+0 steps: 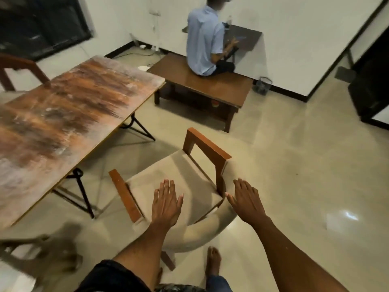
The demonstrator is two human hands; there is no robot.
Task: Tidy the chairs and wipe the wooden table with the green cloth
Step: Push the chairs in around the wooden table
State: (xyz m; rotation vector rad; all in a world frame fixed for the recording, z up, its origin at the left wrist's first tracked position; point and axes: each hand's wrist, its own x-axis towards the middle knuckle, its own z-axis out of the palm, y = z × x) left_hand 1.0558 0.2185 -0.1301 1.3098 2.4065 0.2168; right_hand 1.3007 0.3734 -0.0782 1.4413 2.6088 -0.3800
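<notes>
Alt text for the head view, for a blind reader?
Two open bare hands, left hand and right hand, reach over a cushioned wooden armchair beside a worn wooden table. Behind, a person sits on a low bench facing the wall.

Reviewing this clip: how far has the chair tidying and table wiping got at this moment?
Nothing looks finished. The armchair stands out from the wooden table, angled away from it. In hand: the left hand and right hand are both open and empty, spread above the chair's back, seemingly about to take hold. Left: pushing the chair in, dealing with the other chair across the table, and wiping the streaky tabletop. No green cloth is in view.
</notes>
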